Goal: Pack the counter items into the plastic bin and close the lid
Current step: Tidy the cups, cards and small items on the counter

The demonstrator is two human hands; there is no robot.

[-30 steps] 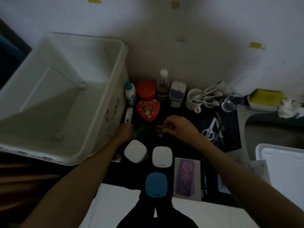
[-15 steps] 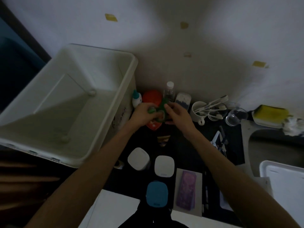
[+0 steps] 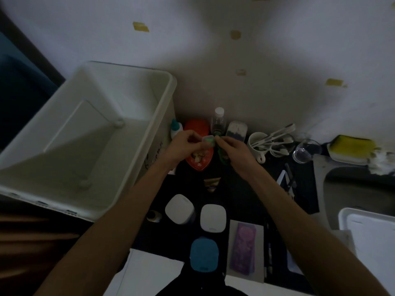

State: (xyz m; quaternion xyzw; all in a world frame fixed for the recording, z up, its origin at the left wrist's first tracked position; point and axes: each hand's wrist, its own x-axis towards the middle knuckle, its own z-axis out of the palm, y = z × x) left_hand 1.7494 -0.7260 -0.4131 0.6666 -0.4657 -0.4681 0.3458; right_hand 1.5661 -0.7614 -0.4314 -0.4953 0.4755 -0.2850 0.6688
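Both hands are raised over the back of the desk, close to the wall, working one small green item (image 3: pixel 208 141) between them: the left hand (image 3: pixel 181 146) pinches its pale green end with fingers curled, and the right hand (image 3: pixel 233 149) pinches the darker green part that trails down from it, so each grip is clenched on the same piece. What exactly it is stays too dim and small to tell. The bin (image 3: pixel 85 142) stands open and bare at the left edge of the desk, just beside the left wrist. To do this step well, I would judge it best to tidy the loose green tail into the left hand first, then let the right go and carry the piece left over the rim, lowering it onto the floor of the bin rather than tossing it, leaving room for the red heart tin (image 3: pixel 201 161) and white boxes (image 3: pixel 179 211) waiting on the desk
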